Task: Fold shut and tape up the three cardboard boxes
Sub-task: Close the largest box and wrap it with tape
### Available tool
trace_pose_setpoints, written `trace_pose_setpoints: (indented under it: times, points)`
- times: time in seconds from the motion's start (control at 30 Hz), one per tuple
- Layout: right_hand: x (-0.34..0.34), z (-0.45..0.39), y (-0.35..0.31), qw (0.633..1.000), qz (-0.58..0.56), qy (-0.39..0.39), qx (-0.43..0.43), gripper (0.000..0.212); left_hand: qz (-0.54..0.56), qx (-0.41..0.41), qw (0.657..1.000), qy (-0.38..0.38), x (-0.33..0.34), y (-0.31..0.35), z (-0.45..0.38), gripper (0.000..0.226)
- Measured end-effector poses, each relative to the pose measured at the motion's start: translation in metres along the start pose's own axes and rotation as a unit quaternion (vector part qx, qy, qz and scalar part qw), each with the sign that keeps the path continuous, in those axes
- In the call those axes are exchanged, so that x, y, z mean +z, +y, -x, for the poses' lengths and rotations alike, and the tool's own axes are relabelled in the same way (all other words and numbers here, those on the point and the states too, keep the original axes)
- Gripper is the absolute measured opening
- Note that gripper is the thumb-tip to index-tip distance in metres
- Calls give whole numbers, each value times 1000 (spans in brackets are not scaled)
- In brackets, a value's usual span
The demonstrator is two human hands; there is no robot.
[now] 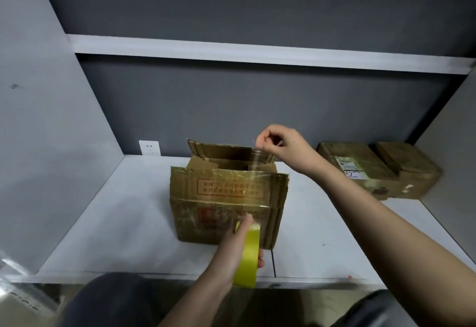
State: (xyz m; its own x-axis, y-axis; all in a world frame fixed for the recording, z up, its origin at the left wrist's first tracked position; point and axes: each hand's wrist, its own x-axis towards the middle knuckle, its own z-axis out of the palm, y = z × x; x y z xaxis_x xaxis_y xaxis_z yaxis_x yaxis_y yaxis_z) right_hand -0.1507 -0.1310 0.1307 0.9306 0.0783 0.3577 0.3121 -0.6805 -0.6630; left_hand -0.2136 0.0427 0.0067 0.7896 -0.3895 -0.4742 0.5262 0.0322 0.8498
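Observation:
A worn cardboard box (219, 198) with red print stands in the middle of the white desk (116, 223); its near flap is folded over and its far flap stands up. My left hand (238, 247) grips a yellow roll of clear tape (247, 257) in front of the box. My right hand (278, 143) pinches the free end of the clear tape strip (256, 161) above the far right corner of the box. The strip runs stretched from the roll up over the box. Two more cardboard boxes, a larger one (358, 169) and a smaller one (409, 169), sit closed at the back right.
Grey partition walls enclose the desk on the left, back and right, with a white shelf (257, 53) overhead. A wall socket (150, 147) sits at the back left. Clear plastic (15, 283) lies at the lower left, below the desk edge.

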Motion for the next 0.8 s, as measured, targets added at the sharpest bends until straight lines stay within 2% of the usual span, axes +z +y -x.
trace_pose_setpoints:
  times: [0.07,0.17,0.47,0.8]
  points:
    - [4,-5,17,1000,9,-15,19,5,20,-6,1000,13,3,-1,-7,46]
    - [14,-12,35,999,8,5,48,9,24,-13,999,17,7,-2,-15,46]
    - [33,-24,50,998,28,-17,60,8,69,-43,996,48,13,-10,-31,42]
    - [42,-23,59,992,-48,-30,116,6,87,-66,993,42,12,-19,-45,44]
